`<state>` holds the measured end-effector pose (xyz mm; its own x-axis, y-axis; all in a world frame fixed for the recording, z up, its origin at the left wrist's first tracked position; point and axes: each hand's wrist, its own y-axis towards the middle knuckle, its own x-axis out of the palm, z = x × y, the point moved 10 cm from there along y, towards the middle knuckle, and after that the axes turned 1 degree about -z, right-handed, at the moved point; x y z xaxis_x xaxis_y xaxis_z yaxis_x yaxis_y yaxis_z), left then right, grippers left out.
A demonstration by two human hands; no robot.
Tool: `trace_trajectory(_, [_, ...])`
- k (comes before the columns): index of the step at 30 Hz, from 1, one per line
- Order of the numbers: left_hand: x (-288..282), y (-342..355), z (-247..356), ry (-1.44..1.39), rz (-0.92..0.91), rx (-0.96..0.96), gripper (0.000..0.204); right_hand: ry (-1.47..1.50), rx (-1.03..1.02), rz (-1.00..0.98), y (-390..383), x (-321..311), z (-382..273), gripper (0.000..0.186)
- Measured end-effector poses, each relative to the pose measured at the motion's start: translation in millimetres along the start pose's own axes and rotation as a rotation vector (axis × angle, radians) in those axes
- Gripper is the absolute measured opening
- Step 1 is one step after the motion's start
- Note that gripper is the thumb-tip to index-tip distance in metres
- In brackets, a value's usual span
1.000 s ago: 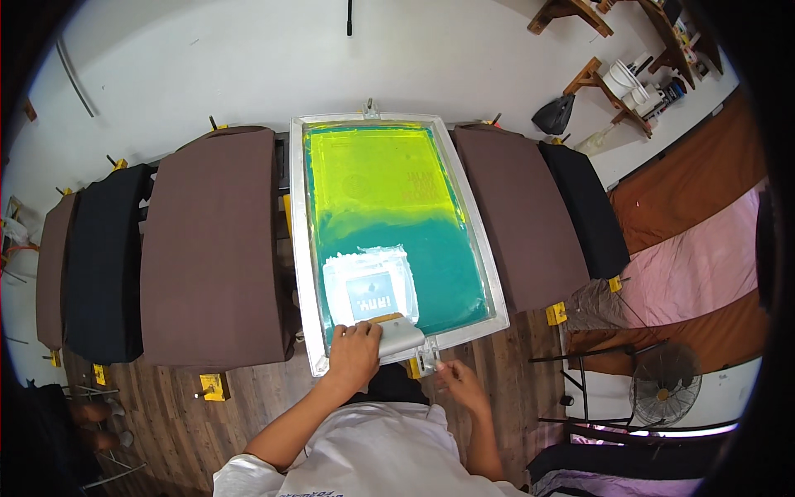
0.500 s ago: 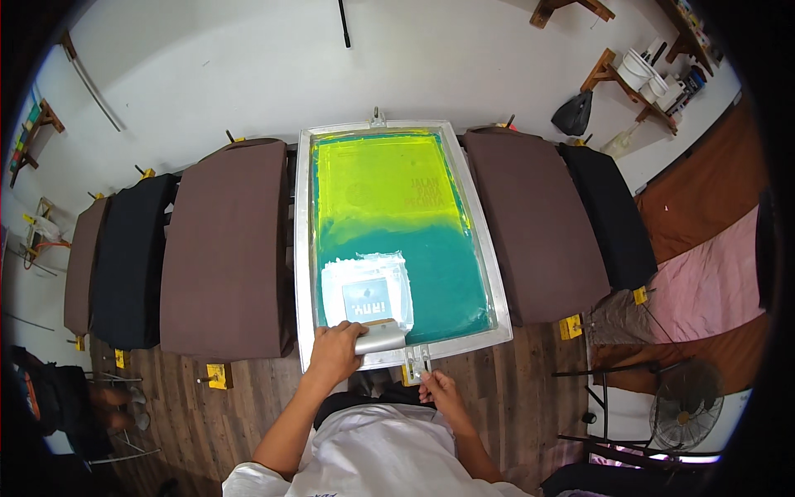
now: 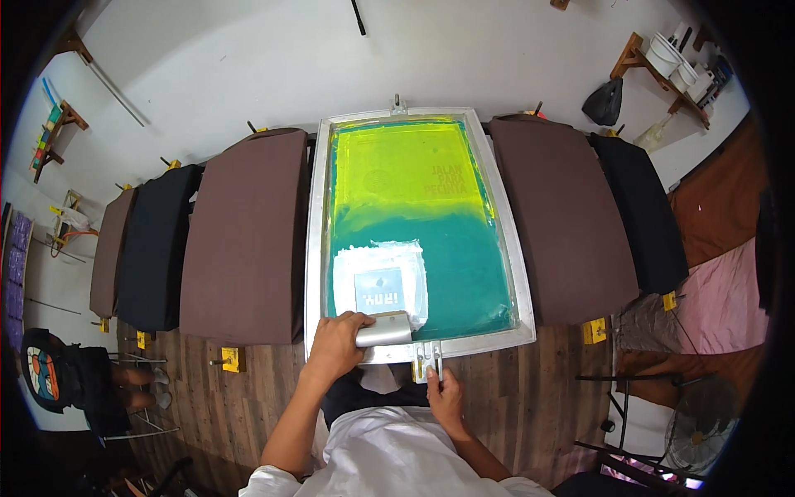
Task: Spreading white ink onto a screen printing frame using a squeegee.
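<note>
My left hand [image 3: 335,344] is wrapped over a grey squeegee [image 3: 383,330] at the 6 o'clock end of the aluminium-framed printing screen [image 3: 418,228], the blade on the mesh just below a white patch of ink [image 3: 381,277]. My right hand [image 3: 445,393] pinches the small metal clamp [image 3: 427,359] on the frame's near edge, at about 5 o'clock from the squeegee. The screen, yellow at 12 o'clock and teal nearer me, lies between brown pallets [image 3: 246,236] at 9 and 3 o'clock, over a wooden floor [image 3: 513,389].
</note>
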<state>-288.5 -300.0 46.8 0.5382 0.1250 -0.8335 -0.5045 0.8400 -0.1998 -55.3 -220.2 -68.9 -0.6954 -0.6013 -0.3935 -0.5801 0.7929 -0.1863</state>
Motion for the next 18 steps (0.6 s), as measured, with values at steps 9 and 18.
trace_trajectory(9, [-11.6, 1.4, 16.7, -0.058, 0.070, 0.074, 0.043, -0.090, -0.080, 0.075, 1.9, -12.9, -26.4, 0.032])
trace_trajectory(18, [-14.4, -0.9, 15.8, -0.054, 0.118, 0.120, 0.041, -0.115, -0.088, 0.126, -1.2, -10.9, -25.7, 0.036])
